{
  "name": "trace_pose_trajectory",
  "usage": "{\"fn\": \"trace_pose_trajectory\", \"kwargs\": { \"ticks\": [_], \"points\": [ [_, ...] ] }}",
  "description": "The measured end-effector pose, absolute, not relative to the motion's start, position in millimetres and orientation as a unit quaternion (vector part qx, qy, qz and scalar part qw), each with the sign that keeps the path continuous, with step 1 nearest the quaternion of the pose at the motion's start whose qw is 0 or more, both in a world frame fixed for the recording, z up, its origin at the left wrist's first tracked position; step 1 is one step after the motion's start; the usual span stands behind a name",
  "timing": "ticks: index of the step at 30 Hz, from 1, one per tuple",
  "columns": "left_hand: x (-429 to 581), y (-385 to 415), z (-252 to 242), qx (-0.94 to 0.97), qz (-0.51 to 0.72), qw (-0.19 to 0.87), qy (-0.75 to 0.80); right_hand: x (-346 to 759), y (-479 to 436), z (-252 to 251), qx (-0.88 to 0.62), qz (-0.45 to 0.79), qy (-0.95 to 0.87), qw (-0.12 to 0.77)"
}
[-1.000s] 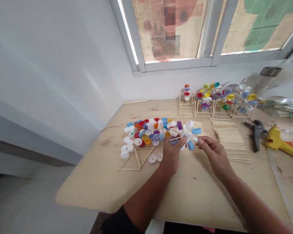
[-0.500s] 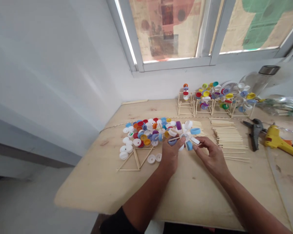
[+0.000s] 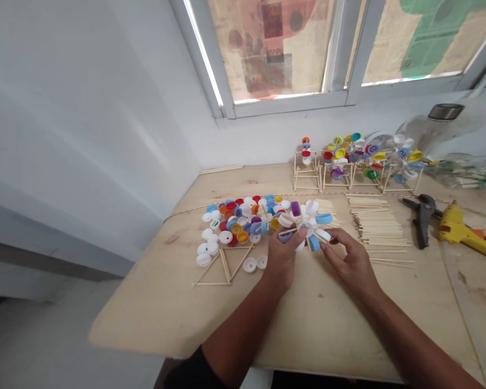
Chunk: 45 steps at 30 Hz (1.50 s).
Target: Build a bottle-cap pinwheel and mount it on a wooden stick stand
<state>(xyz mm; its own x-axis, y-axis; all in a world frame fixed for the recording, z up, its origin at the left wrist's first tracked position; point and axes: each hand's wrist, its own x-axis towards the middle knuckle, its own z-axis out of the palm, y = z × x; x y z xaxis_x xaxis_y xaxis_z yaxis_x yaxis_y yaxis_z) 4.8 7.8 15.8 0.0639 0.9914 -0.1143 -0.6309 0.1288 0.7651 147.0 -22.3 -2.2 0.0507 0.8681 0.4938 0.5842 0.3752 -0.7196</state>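
My left hand (image 3: 282, 254) is closed on the hub of a bottle-cap wheel (image 3: 306, 229), its thumb on the clear centre cap. White, light blue and purple caps sit around the wheel on wooden sticks. The fingers of my right hand (image 3: 350, 259) pinch a white bottle cap (image 3: 322, 235) on the wheel's right side. Loose bottle caps (image 3: 243, 236) in many colours lie left of my left hand. Beside them, joined sticks form flat triangular frames (image 3: 225, 266) on the table. A stack of wooden sticks (image 3: 378, 224) lies beyond my right hand.
A yellow glue gun (image 3: 456, 224) and a black-grey hand cutter (image 3: 423, 219) lie at the right. Cap wheels on stick stands (image 3: 338, 173) line the back. A clear bottle (image 3: 429, 127) leans behind. The wooden table (image 3: 146, 319) has its rounded corner at the left.
Both hands keep nearly the same places on the wheel. The white cap at my right fingers has turned slightly. The camera view has shifted a little.
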Motion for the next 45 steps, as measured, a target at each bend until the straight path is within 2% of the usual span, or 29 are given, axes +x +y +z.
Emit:
{"fn": "trace_pose_trajectory", "kwargs": {
  "ticks": [45],
  "points": [
    [5.2, 8.6, 5.9, 0.286, 0.571, 0.693, 0.334, 156.6, -22.8, -6.1, -0.5, 0.067, -0.723, 0.473]
  ]
}}
